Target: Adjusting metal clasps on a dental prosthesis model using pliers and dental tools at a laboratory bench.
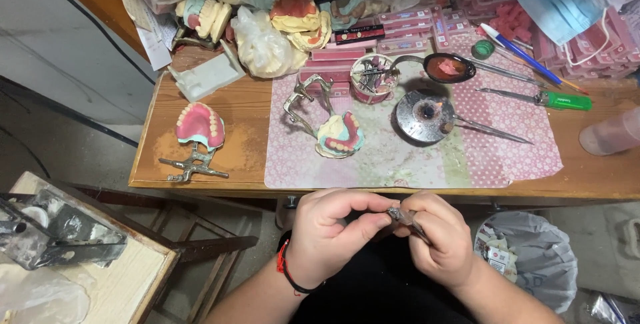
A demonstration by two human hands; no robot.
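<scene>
I see my left hand (327, 234) and right hand (437, 237) pinching a small metal tool (402, 216) below the desk (200, 107); loosened, it could drop.

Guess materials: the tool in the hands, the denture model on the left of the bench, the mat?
Tool: likely steel, thin and grey with a glint, pinched between left hand and right hand.
Denture model: probably pink wax with off-white teeth, matte.
Mat: seems printed cloth or paper, dotted pink.
</scene>
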